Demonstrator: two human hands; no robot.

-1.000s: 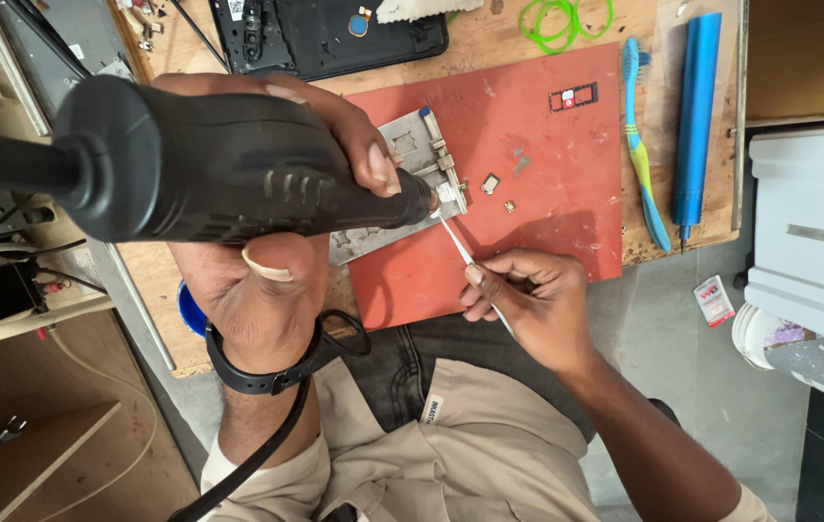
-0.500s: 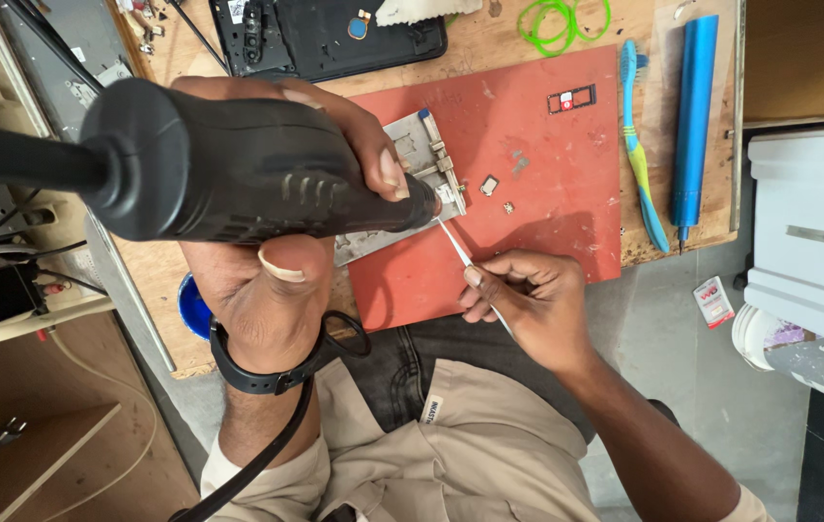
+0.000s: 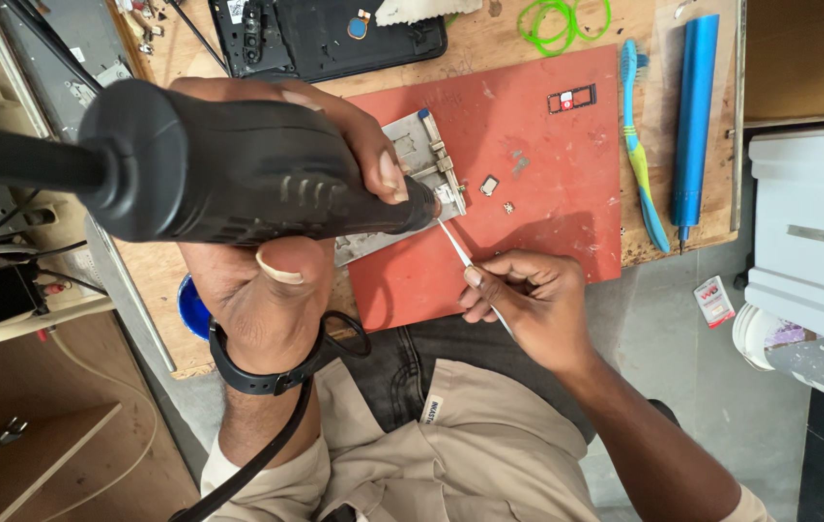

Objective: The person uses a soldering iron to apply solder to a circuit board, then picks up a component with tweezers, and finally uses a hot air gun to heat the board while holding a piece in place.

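the left hand (image 3: 276,261) gripped the hot air tool (image 3: 238,174), whose tip sat over the metal holder (image 3: 412,155) on the mat (image 3: 547,222). the right hand (image 3: 528,300) was near it, holding tweezers (image 3: 455,244) that reached up to the tip. two small chips (image 3: 497,193) lay just above the right hand. further right lay a toothbrush (image 3: 642,145) and a tube (image 3: 694,116).

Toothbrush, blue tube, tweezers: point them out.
Toothbrush (image 3: 642,145), head view, on its handle.
Blue tube (image 3: 694,116), head view, mid-body.
Tweezers (image 3: 454,241), head view, on the bare shaft above the right hand (image 3: 528,304).
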